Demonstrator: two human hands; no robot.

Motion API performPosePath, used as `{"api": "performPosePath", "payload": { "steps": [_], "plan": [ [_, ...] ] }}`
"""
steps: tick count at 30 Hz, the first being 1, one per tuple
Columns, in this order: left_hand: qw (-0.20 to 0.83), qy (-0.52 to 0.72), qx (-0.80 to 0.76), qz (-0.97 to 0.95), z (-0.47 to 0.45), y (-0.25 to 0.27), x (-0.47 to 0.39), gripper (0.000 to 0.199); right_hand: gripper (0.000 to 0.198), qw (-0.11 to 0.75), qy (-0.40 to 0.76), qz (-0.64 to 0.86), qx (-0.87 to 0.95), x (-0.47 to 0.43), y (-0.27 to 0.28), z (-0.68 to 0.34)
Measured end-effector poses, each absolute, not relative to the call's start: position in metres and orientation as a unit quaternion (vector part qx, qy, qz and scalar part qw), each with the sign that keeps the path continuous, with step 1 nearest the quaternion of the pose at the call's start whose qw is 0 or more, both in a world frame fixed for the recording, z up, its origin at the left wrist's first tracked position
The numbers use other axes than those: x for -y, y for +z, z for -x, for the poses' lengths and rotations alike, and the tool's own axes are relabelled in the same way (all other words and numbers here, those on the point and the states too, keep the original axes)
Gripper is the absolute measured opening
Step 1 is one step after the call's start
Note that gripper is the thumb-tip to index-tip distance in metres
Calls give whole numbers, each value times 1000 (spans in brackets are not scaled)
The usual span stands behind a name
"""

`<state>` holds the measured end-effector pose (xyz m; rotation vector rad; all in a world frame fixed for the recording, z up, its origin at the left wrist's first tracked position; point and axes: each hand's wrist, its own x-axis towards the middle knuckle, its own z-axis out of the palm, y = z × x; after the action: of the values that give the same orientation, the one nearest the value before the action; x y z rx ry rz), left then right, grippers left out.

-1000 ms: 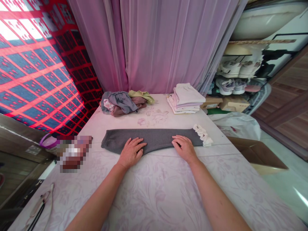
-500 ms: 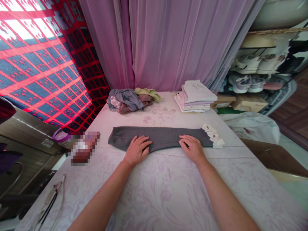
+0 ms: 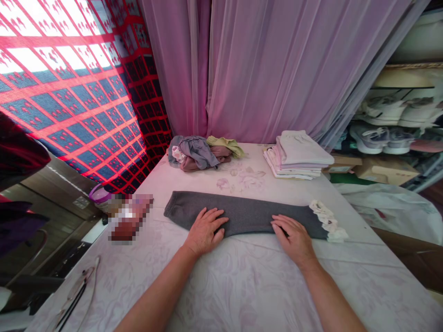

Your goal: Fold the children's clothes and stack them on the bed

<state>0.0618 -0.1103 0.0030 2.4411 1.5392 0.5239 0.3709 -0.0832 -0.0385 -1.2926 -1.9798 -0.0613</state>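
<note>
A pair of dark grey trousers [image 3: 249, 213], folded lengthwise, lies flat across the table, with a ruffled cream trim at its right end and a plain waistband-like edge at the left. My left hand [image 3: 206, 230] rests on the near edge of the cloth, left of the middle, fingers stretched out and flat. Toward the ruffled end, my right hand [image 3: 292, 237] lies on the same garment with its fingers extended. Neither hand grips the fabric.
Behind the trousers are a crumpled heap of clothes [image 3: 197, 154] on the left and a folded stack [image 3: 299, 152] on the right. Glasses [image 3: 78, 286] and a cable lie front left, near a pixelated reddish object [image 3: 129, 219]. Shoes [image 3: 370, 138] fill a rack beyond the right edge.
The whole view has shifted and tilted slightly, so the table sits lower and further right in the picture. Both hands keep their places on the trousers, which look unchanged.
</note>
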Motion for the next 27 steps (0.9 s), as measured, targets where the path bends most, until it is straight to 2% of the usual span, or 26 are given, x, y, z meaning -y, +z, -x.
{"api": "performPosePath", "payload": {
  "steps": [9,27],
  "plan": [
    [103,168,-529,-825,-62,1,111,43,26,415,-32,501,759,84,-38,-372],
    [100,168,-528,-826,-61,3,112,42,29,418,-44,494,761,81,-43,-373]
  ]
}}
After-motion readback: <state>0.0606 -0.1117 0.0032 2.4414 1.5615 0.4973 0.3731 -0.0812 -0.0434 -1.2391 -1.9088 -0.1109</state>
